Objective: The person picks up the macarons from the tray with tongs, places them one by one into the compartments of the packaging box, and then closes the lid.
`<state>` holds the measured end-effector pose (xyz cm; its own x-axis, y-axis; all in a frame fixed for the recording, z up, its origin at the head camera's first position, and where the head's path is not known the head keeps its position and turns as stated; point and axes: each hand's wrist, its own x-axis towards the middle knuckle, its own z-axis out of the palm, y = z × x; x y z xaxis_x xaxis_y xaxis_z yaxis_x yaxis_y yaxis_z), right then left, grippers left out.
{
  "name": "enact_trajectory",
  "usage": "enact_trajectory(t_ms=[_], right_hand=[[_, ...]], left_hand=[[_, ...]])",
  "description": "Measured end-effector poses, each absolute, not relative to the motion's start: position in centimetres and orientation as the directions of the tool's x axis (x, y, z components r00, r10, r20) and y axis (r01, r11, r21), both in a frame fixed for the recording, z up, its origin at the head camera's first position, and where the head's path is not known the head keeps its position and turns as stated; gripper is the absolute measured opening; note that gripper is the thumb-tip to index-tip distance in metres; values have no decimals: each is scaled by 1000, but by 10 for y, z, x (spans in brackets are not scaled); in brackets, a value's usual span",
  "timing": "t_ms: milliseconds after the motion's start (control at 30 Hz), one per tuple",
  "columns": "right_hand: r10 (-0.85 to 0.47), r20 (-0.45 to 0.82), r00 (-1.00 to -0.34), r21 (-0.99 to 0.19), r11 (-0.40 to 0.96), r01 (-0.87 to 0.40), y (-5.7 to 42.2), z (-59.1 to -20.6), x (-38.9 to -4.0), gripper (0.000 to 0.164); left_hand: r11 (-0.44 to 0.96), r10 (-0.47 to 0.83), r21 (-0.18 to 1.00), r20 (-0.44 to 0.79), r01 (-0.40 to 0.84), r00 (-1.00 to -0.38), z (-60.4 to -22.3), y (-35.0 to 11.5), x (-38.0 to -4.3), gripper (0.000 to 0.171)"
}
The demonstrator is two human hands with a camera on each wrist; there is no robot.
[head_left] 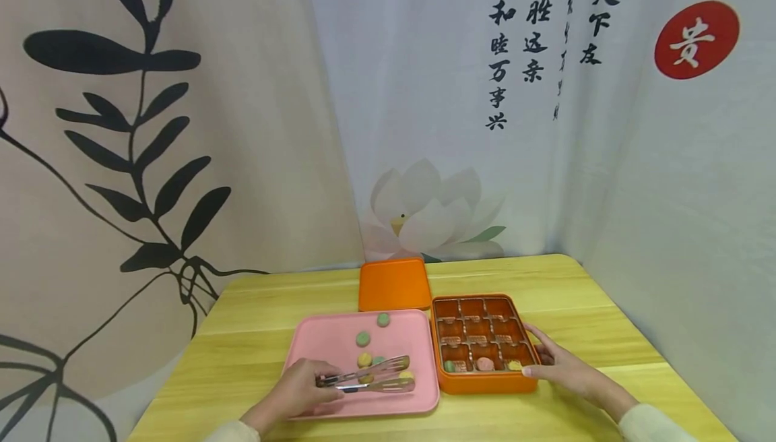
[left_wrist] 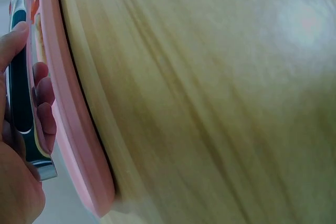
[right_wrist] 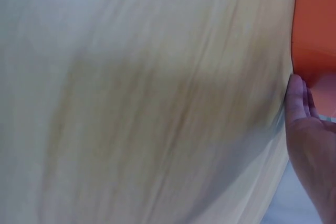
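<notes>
My left hand (head_left: pixel 306 387) grips a pair of tongs (head_left: pixel 370 383) by the dark handles, low over the pink tray (head_left: pixel 315 334). The tong arms stand apart, their clear tips above the tray's right part. Small round macarons lie on the tray: a green macaron (head_left: pixel 363 339), a yellow macaron (head_left: pixel 364 360) and several more, some partly hidden by the tongs. To the right is an orange box (head_left: pixel 485 383) with a divided insert. Its front row holds a green macaron (head_left: pixel 448 366), a pink macaron (head_left: pixel 485 364) and a yellow macaron (head_left: pixel 514 365). My right hand (head_left: pixel 560 366) touches the box's right side.
Behind the tray lies a flat orange lid (head_left: pixel 394 285). Everything stands on a wood-grain table (head_left: pixel 606 334). A printed curtain (head_left: pixel 273 125) hangs behind the table and along its right side.
</notes>
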<state>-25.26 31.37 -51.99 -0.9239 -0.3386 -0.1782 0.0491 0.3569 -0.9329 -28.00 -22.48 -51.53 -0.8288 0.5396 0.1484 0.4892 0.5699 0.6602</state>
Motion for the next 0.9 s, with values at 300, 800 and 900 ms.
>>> enact_trajectory(t_ms=[300,800,900], right_hand=[[-351,-180,-919,-936,350,49,314,-518,-253,88],[-343,-180,-922,-933,357,50,312,-517,-253,90],[-342,-184,-921,-935,350,56,311,-517,-252,91]], left_hand=[[618,526,602,162,506,-835,-516,-223,-280,32],[609,502,639,148,470,-852,-520,-224,-279,21],[591,506,657,152,469,-849,-520,-225,-279,19]])
